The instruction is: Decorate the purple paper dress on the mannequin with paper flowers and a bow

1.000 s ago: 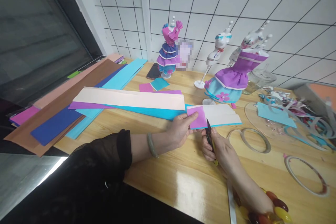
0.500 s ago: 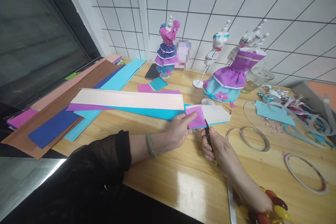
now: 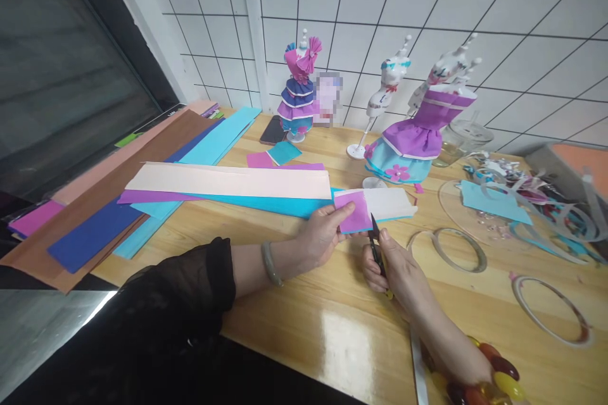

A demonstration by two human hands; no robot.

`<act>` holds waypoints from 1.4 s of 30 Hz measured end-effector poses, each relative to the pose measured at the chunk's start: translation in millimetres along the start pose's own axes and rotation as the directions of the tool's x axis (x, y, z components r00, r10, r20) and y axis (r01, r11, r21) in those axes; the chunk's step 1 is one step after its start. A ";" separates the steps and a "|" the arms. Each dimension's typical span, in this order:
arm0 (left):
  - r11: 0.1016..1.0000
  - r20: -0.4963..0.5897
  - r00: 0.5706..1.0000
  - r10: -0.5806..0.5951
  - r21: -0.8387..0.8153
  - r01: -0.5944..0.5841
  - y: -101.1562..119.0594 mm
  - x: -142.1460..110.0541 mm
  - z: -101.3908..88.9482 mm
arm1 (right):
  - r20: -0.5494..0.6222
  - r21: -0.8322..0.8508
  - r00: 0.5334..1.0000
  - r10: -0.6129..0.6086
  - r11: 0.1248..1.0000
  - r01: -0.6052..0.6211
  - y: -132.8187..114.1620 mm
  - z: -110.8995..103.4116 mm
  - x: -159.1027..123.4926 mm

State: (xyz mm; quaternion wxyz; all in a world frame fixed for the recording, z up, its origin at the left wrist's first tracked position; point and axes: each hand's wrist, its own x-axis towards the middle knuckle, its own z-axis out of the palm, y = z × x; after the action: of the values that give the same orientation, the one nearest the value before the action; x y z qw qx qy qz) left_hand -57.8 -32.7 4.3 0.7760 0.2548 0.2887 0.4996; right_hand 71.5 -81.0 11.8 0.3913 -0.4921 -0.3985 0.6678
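The tabletop (image 3: 285,316) lies beneath both grips and carries the materials. Brown paper (image 3: 142,171) extends to the far left of the left grip, probably set aside to keep the working area free. A dressed mannequin (image 3: 413,139) stands beyond the right grip, probably placed there to remain visible without obstructing the hands. A cream strip (image 3: 232,180) lies beyond and to the left of the left grip, over purple and blue strips. The left hand (image 3: 319,235) is closed on a layered workpiece, its thumb on the front face; this hold appears intended to prevent the layers from shifting. The right hand (image 3: 396,262) is closed around scissors. The white strip (image 3: 389,201) of the workpiece projects rightward from the left grip, blue showing along its lower edge. A translucent ring (image 3: 481,264) lies to the right of the right grip. The scissors (image 3: 375,231) point up and away from the right grip, apparently to align with the piece edge; blade contact cannot be confirmed. The purple piece (image 3: 350,218) sits directly under the left thumb, overlapping the white strip, its right edge just beside the blades.
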 end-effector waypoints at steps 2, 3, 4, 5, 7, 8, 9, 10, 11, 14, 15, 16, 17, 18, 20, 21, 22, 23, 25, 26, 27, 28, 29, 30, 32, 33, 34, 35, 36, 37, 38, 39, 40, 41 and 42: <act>1.000 0.004 1.000 -0.002 0.010 0.002 -0.4 0.1 -0.1 | 0.007 -0.015 1.000 -0.006 1.000 0.006 -0.1 -0.2 0.1; 1.000 0.002 1.000 0.001 0.015 -0.001 -0.6 0.2 -0.2 | 0.009 -0.016 1.000 -0.004 1.000 0.004 -0.5 0.0 0.0; 1.000 -0.002 1.000 0.003 0.018 -0.003 -0.8 0.4 -0.4 | 0.009 -0.011 1.000 -0.001 1.000 0.001 -1.0 0.2 -0.3; 1.000 -0.009 1.000 0.004 0.021 -0.004 -0.7 0.6 -0.5 | 0.005 0.002 1.000 0.001 1.000 -0.001 -1.5 0.7 -0.6; 1.000 -0.018 1.000 0.003 0.023 -0.002 0.1 0.9 -0.4 | -0.006 0.043 1.000 0.006 0.999 -0.006 -2.4 1.6 -1.5; 1.000 -0.013 1.000 0.005 0.022 -0.004 0.8 1.1 -0.1 | -0.009 0.059 1.000 0.006 0.998 -0.005 -2.6 2.0 -1.8; 1.000 -0.002 1.000 0.006 0.020 -0.006 1.6 1.2 0.2 | -0.011 0.066 1.000 0.004 0.998 -0.003 -2.5 2.2 -2.0; 1.000 0.010 1.000 0.008 0.019 -0.008 2.4 1.4 0.5 | -0.011 0.066 1.000 0.005 0.998 -0.004 -2.3 2.3 -2.1; 1.000 0.018 1.000 0.009 0.017 -0.010 3.3 1.6 0.8 | -0.013 0.061 1.000 0.006 0.998 -0.005 -1.9 2.1 -2.1; 1.000 0.018 1.000 0.002 0.006 -0.002 5.3 2.8 0.9 | -0.034 0.043 0.999 0.016 0.999 -0.014 -1.3 1.2 -1.8; 1.000 0.018 1.000 -0.001 0.002 0.001 5.7 3.4 0.5 | -0.043 0.040 0.999 0.023 0.999 -0.021 -1.4 0.9 -1.7; 1.000 0.020 1.000 -0.002 -0.001 0.002 5.9 4.1 0.0 | -0.052 0.035 0.998 0.027 0.999 -0.025 -1.8 0.7 -1.7; 1.000 0.024 1.000 -0.002 -0.003 0.002 5.8 4.6 -0.7 | -0.059 0.030 0.998 0.030 0.999 -0.028 -2.2 0.7 -1.7; 1.000 0.026 1.000 -0.002 -0.002 0.002 5.5 5.1 -1.4 | -0.064 0.027 0.997 0.031 0.999 -0.030 -2.8 0.8 -1.8; 1.000 0.026 1.000 -0.001 0.003 0.001 4.1 5.4 -2.6 | -0.063 0.031 0.998 0.027 0.999 -0.025 -3.7 1.4 -2.1; 1.000 0.022 1.000 -0.002 0.008 0.002 3.2 5.2 -2.9 | -0.058 0.035 0.998 0.023 0.999 -0.021 -3.9 1.7 -2.1; 1.000 0.017 1.000 -0.004 0.015 0.004 2.3 4.7 -3.0 | -0.051 0.040 0.998 0.020 0.999 -0.018 -3.9 2.0 -2.1; 1.000 0.017 1.000 -0.008 0.024 0.007 1.4 4.0 -2.7 | -0.045 0.044 0.999 0.016 0.999 -0.014 -3.7 2.1 -2.1; 0.999 0.021 1.000 -0.013 0.037 0.012 0.1 2.5 -1.5 | -0.038 0.040 0.999 0.004 0.999 -0.002 -3.0 1.9 -1.8; 0.999 0.019 1.000 -0.012 0.043 0.011 -0.4 1.9 -0.8 | -0.035 0.033 0.999 -0.002 0.999 0.003 -2.6 1.5 -1.6; 0.999 0.014 1.000 -0.009 0.048 0.008 -0.8 1.4 -0.1 | -0.032 0.023 0.999 -0.008 1.000 0.009 -2.3 1.1 -1.5; 0.998 0.004 1.000 -0.002 0.058 0.002 -1.2 1.2 0.3 | -0.030 0.009 0.999 -0.013 1.000 0.014 -2.1 0.6 -1.5; 0.997 -0.007 1.000 0.004 0.074 -0.004 -1.5 1.3 0.5 | -0.029 -0.008 0.999 -0.018 1.000 0.018 -2.0 0.2 -1.5; 0.995 -0.017 1.000 0.013 0.097 -0.011 -1.8 1.6 0.4 | -0.031 -0.022 0.999 -0.022 1.000 0.021 -2.1 -0.2 -1.6; 0.990 -0.021 0.999 0.027 0.138 -0.023 -2.5 2.4 -0.4 | -0.043 -0.041 0.999 -0.017 0.999 0.015 -2.4 -0.7 -2.0; 0.988 -0.016 0.999 0.032 0.151 -0.029 -2.9 2.6 -1.0 | -0.049 -0.045 0.999 -0.011 0.999 0.008 -2.6 -0.7 -2.2; 0.987 -0.009 0.999 0.036 0.160 -0.034 -3.2 2.7 -1.5 | -0.054 -0.044 0.999 -0.003 0.999 0.001 -2.9 -0.7 -2.5; 0.985 -0.005 0.999 0.039 0.166 -0.037 -3.6 2.5 -2.0 | -0.057 -0.041 0.998 0.003 0.999 -0.005 -3.2 -0.4 -2.7; 0.984 -0.003 0.999 0.042 0.175 -0.041 -4.1 2.0 -2.4 | -0.060 -0.039 0.998 0.008 0.999 -0.010 -3.5 -0.2 -2.9; 0.981 -0.002 0.999 0.045 0.189 -0.044 -4.6 1.4 -2.7 | -0.061 -0.040 0.998 0.010 0.999 -0.013 -3.8 0.2 -3.0; 0.978 -0.002 0.999 0.049 0.205 -0.048 -5.1 0.7 -2.9 | -0.065 -0.042 0.998 0.010 0.999 -0.013 -4.1 0.5 -3.0; 0.974 -0.002 0.998 0.055 0.219 -0.054 -5.7 0.1 -3.1 | -0.071 -0.045 0.997 0.007 0.999 -0.011 -4.3 0.8 -2.9; 0.971 -0.003 0.998 0.061 0.230 -0.059 -6.2 -0.4 -3.2 | -0.075 -0.049 0.997 0.005 0.999 -0.008 -4.4 1.0 -2.8; 0.969 -0.003 0.998 0.064 0.240 -0.061 -6.7 -0.8 -3.2 | -0.077 -0.053 0.997 0.002 0.999 -0.006 -4.4 1.1 -2.6; 0.967 -0.004 0.998 0.065 0.246 -0.062 -7.1 -1.0 -3.2 | -0.078 -0.054 0.997 -0.002 0.999 -0.003 -4.3 1.1 -2.4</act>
State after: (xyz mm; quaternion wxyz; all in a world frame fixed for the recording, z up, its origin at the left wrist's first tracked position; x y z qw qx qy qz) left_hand -56.0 -35.9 -2.6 0.7203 0.3551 0.3447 0.4860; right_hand 71.6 -81.8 16.8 0.3930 -0.5284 -0.4006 0.6371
